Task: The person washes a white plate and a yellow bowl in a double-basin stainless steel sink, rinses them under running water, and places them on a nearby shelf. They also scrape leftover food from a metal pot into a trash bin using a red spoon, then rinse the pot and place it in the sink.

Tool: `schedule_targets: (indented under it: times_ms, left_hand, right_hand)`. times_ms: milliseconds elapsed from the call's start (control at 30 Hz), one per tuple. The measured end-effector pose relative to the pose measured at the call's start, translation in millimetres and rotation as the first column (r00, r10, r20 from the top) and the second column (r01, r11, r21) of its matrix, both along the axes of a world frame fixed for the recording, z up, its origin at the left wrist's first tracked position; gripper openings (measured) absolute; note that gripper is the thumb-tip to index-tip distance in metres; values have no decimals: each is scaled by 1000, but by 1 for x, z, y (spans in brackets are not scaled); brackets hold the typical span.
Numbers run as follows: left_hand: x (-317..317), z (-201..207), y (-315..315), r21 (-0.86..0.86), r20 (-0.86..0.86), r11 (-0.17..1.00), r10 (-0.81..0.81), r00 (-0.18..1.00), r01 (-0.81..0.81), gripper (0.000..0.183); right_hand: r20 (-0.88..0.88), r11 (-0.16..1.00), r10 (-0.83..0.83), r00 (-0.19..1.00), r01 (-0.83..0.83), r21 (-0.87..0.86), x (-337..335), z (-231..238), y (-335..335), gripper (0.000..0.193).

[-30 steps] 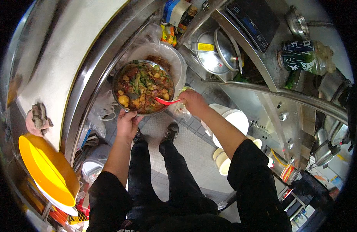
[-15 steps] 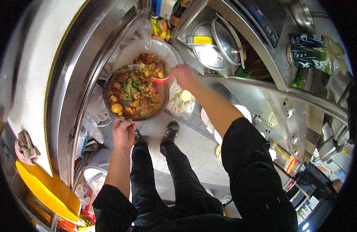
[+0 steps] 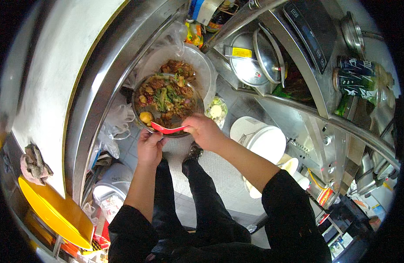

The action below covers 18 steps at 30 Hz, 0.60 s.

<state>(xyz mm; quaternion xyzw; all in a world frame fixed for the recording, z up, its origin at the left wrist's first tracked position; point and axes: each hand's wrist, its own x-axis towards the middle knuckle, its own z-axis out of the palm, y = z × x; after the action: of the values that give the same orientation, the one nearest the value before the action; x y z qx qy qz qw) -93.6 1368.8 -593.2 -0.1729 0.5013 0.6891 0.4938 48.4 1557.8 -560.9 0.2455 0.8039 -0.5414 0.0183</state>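
Left grip: Your left hand (image 3: 150, 147) was closed on the near rim of the pan (image 3: 196, 103); how far the fingers reached beneath could not be told.
Right grip: Your right hand (image 3: 205, 131) was closed around the handle of a red spoon (image 3: 167, 129), with no visible gap.
Spoon: It lay across the pan's near side, its head close to your left hand and just beside a yellow chunk (image 3: 146, 117).
Pan: You held it above the floor (image 3: 228, 179), food (image 3: 162, 97) spread inside, its far edge overlapping a pale tub (image 3: 207, 65) from your viewpoint.
Tub: It contained brown food (image 3: 178, 68).
Counter: The pale top (image 3: 40, 87) ran along your left; a cloth (image 3: 35, 165) sat at its near end, beside a yellow basin (image 3: 53, 215).
Floor: A lidded white bucket (image 3: 266, 143) stood to your right.
Right-hand shelving: Metal lids (image 3: 245, 68) lay below a black appliance (image 3: 309, 35); jars (image 3: 359, 79) were farther right.
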Motion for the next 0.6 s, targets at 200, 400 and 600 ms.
schedule_targets:
  times_ms: [200,400,600]
  left_hand:
    - [0,4,2,-49,-27,998,-36,999,34,31]
    - [0,6,5,-47,-54,997,-67,996,64,32]
    - [-2,5,6,-54,-57,997,-59,997,56,31]
  right_hand:
    - [-99,999,-39,994,40,16,-37,-27,-6,9]
    - [38,989,-106,994,102,107,-56,-52,1,7]
    - [187,974,-127,974,87,210,-75,-78,26,9]
